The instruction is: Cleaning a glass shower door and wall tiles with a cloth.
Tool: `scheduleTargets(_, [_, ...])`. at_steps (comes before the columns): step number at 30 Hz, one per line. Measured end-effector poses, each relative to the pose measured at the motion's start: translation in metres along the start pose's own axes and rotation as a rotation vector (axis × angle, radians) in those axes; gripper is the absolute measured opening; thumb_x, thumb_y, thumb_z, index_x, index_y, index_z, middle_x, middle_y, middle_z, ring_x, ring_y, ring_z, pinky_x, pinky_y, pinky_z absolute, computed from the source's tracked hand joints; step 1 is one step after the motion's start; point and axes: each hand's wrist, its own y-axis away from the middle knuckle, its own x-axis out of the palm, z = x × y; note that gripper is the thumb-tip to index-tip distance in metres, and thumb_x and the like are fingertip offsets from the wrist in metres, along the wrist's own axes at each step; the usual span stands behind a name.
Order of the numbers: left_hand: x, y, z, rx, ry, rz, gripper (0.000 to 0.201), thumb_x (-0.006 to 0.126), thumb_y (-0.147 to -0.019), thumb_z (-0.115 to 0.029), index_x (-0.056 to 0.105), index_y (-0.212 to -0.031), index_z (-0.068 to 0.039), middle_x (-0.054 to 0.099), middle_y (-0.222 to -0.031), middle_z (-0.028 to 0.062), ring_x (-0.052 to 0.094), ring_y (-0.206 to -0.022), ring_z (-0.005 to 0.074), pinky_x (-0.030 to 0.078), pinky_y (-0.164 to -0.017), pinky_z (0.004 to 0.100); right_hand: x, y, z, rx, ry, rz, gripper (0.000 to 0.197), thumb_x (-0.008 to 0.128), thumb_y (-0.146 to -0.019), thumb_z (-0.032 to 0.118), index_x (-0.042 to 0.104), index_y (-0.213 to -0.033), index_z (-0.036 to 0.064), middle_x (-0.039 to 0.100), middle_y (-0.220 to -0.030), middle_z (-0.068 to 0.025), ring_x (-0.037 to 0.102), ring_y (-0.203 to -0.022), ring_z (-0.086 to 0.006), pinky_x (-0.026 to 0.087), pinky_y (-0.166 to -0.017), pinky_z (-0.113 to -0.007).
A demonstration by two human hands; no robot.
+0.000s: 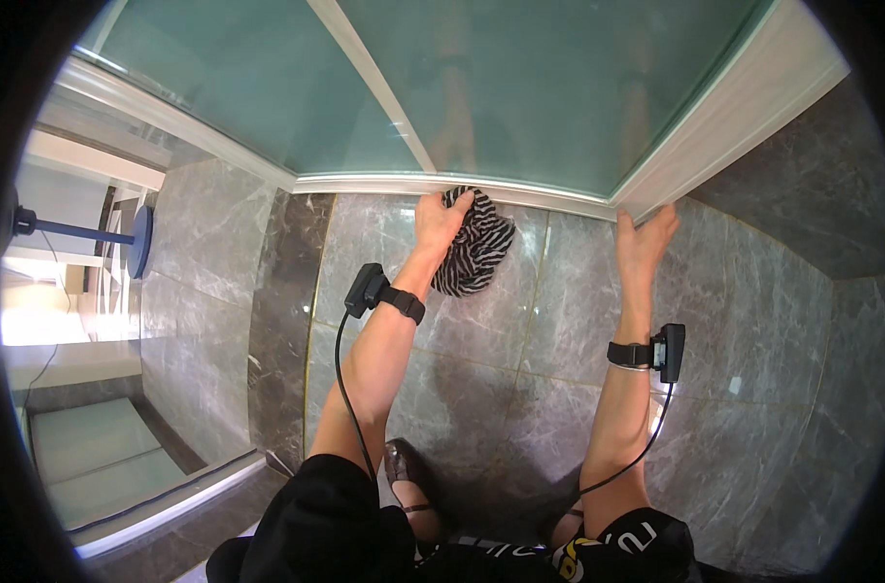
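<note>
My left hand (437,225) is closed on a black-and-white zebra-striped cloth (476,248). It presses the bunched cloth against the bottom rail of a door (520,107) with greenish glass and a white frame. The cloth's lower part hangs down loosely over the floor tiles. At the door's lower right corner, my right hand (643,245) grips the white frame edge (695,160), thumb on the near side and the fingers partly hidden around the edge. A black strap with a small cabled box sits on each wrist.
Grey marble tiles (462,379) cover the floor, with a dark stone strip (289,311) at the left. Beyond it stands a blue stand with a round base (141,243). Grey tiled wall (802,175) rises at the right. My shoe (411,486) is below my arms.
</note>
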Motion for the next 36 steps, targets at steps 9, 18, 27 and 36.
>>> scheduleTargets(9, [0.003,0.002,0.002,0.044,-0.034,-0.090,0.033,0.067,-0.081,-0.022,0.066,-0.098,0.006,0.068,-0.088,0.0130,0.063,-0.080,0.0169,0.047,-0.073,0.0317,-0.002,-0.001,0.009,-0.029,-0.063,-0.031,0.063,0.064,-0.073,0.003,0.032,-0.126,-0.0122,0.040,-0.118,-0.0303,0.038,-0.114,-0.0432,0.030,-0.100,-0.047])
scheduleTargets(18, [0.005,-0.005,0.016,0.026,-0.076,-0.123,0.030,0.067,-0.080,-0.023,0.067,-0.089,0.006,0.068,-0.088,0.0177,0.065,-0.081,0.0230,0.048,-0.071,0.0362,0.004,0.000,0.011,-0.067,-0.070,-0.056,0.064,0.064,-0.072,0.005,0.033,-0.126,-0.0113,0.041,-0.116,-0.0299,0.038,-0.114,-0.0434,0.030,-0.099,-0.048])
scheduleTargets(27, [0.045,0.022,-0.032,0.141,-0.588,-0.156,0.056,0.067,-0.074,-0.050,0.067,-0.085,0.005,0.064,-0.091,0.0222,0.062,-0.091,0.0397,0.048,-0.077,0.0485,-0.001,0.001,0.008,-0.003,-0.041,-0.022,0.064,0.066,-0.072,0.006,0.034,-0.124,-0.0108,0.041,-0.118,-0.0295,0.038,-0.115,-0.0430,0.031,-0.099,-0.048])
scheduleTargets(36, [0.048,0.026,-0.028,0.026,-0.369,-0.038,0.047,0.064,-0.082,-0.040,0.065,-0.102,0.002,0.056,-0.109,0.0180,0.050,-0.107,0.0358,0.035,-0.092,0.0554,0.001,0.001,0.003,-0.050,-0.037,-0.070,0.062,0.066,-0.071,0.005,0.035,-0.122,-0.0112,0.041,-0.114,-0.0288,0.040,-0.112,-0.0430,0.031,-0.098,-0.048])
